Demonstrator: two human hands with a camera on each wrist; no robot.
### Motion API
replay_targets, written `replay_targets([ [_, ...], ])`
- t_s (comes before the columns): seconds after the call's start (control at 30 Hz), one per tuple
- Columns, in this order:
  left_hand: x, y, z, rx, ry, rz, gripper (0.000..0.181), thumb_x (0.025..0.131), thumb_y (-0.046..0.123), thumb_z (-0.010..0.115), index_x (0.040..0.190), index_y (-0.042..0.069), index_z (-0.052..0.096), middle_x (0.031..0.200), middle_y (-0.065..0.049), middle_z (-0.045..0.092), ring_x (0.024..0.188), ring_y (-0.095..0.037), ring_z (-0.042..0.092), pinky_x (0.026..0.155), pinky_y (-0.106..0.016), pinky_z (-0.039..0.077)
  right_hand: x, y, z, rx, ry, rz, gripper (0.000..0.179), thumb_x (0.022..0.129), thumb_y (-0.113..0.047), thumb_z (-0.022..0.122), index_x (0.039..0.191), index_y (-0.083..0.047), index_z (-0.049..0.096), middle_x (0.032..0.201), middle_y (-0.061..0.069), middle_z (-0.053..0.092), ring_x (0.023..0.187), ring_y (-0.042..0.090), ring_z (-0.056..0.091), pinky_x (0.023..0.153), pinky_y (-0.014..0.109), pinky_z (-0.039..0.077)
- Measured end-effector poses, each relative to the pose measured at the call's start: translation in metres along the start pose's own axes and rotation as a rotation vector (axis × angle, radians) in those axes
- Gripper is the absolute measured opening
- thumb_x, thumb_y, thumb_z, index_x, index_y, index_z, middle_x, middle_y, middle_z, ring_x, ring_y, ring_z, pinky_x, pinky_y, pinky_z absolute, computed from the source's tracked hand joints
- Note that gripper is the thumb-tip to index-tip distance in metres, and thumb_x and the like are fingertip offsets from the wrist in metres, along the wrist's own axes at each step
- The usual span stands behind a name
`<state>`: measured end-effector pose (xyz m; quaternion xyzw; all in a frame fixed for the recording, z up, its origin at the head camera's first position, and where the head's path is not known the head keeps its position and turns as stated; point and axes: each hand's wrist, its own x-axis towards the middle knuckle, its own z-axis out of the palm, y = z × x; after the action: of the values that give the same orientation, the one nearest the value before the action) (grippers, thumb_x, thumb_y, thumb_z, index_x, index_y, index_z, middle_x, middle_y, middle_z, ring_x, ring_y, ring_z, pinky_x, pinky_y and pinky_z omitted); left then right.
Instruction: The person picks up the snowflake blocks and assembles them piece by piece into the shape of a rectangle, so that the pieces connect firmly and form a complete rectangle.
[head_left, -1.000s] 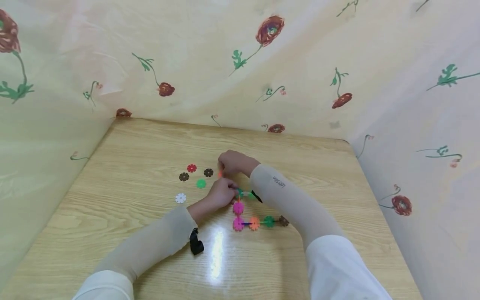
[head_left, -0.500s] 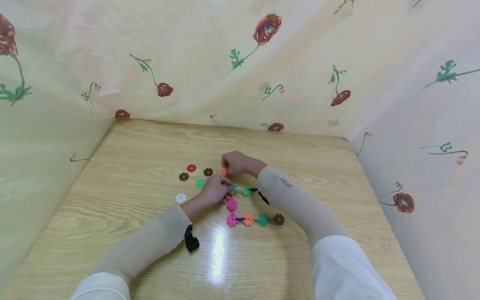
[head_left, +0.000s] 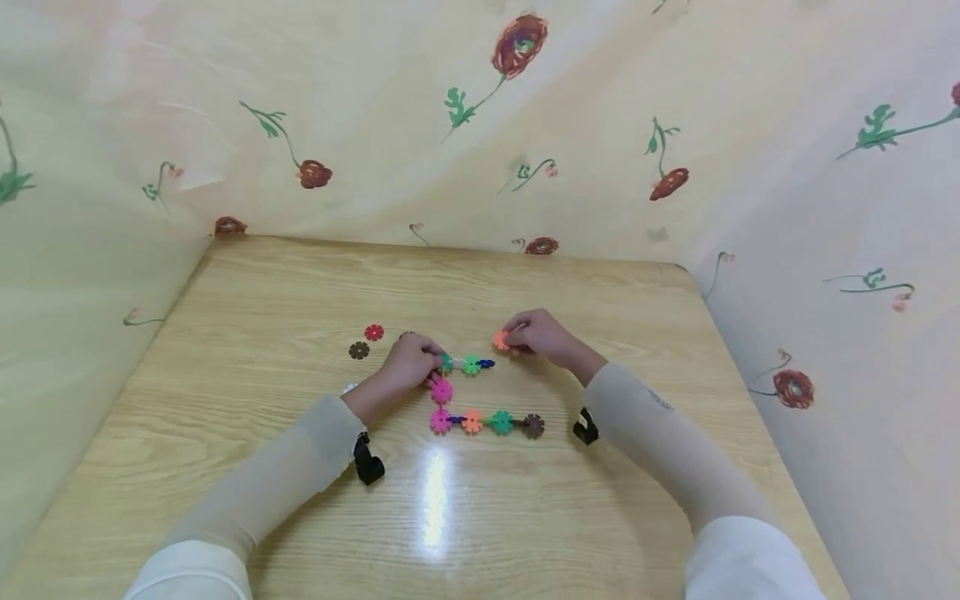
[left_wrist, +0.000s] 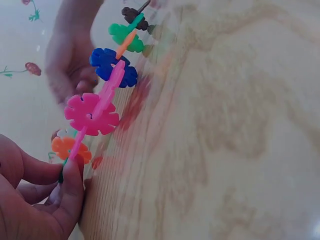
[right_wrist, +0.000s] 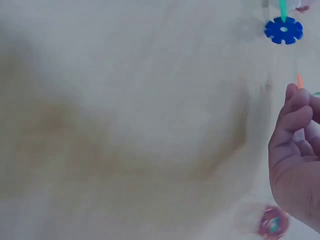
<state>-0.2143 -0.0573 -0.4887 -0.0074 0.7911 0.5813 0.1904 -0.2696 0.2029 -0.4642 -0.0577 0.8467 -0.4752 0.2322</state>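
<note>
Hands (head_left: 546,335) partly hide a teal disc (head_left: 447,363) and orange disc (head_left: 500,340).

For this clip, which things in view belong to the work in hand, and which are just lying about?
In the work:
- right hand, pinching an orange disc
- left hand, pinching a green disc at a corner of the linked chain

Lying about, possibly spares:
- red disc
- brown disc
- white disc, mostly hidden
- dark piece, barely showing
</note>
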Motion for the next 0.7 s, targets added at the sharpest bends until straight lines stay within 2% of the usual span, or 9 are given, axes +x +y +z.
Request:
replay_targets([
  [0.07, 0.001, 0.002, -0.001, -0.009, 0.004, -0.013, 0.019, 0.098, -0.002, 0.058, 0.112, -0.007, 0.07, 0.089, -0.016, 0.067, 0.058, -0.014, 0.059, 0.053, -0.024, 0.053, -0.009, 0.007, 0.0, 0.071, -0.017, 0.044, 0.024, 0.097, -0.006, 0.065, 0.117, 0.007, 0.064, 0.084, 0.011, 0.07, 0.067, 0.017, 0.064, 0.059, 0.027, 0.051],
  [0.23, 0.004, 0.003, 0.0, -0.014, 0.009, -0.037, 0.016, 0.098, -0.002, 0.058, 0.108, -0.006, 0.07, 0.086, -0.016, 0.067, 0.058, -0.014, 0.058, 0.053, -0.024, 0.053, -0.02, 0.022, 0.004, 0.136, -0.041, 0.096, 0.026, 0.098, -0.006, 0.063, 0.121, 0.007, 0.063, 0.081, 0.01, 0.07, 0.064, 0.015, 0.063, 0.056, 0.026, 0.052],
  [0.43, 0.004, 0.002, 0.001, 0.006, 0.009, -0.021, 0.017, 0.099, -0.001, 0.058, 0.108, -0.006, 0.071, 0.084, -0.015, 0.068, 0.058, -0.014, 0.059, 0.052, -0.025, 0.053, -0.024, 0.029, 0.008, 0.166, -0.022, 0.113, 0.025, 0.098, -0.007, 0.064, 0.119, 0.005, 0.064, 0.079, 0.009, 0.07, 0.06, 0.013, 0.061, 0.051, 0.024, 0.048],
  [0.7, 0.003, 0.005, 0.001, -0.009, 0.018, -0.035, 0.018, 0.099, -0.002, 0.058, 0.11, -0.007, 0.07, 0.085, -0.016, 0.069, 0.058, -0.015, 0.059, 0.052, -0.025, 0.054, -0.027, 0.032, 0.011, 0.22, -0.021, 0.109, 0.026, 0.098, -0.008, 0.064, 0.12, 0.005, 0.063, 0.082, 0.008, 0.071, 0.06, 0.013, 0.06, 0.05, 0.023, 0.046],
])
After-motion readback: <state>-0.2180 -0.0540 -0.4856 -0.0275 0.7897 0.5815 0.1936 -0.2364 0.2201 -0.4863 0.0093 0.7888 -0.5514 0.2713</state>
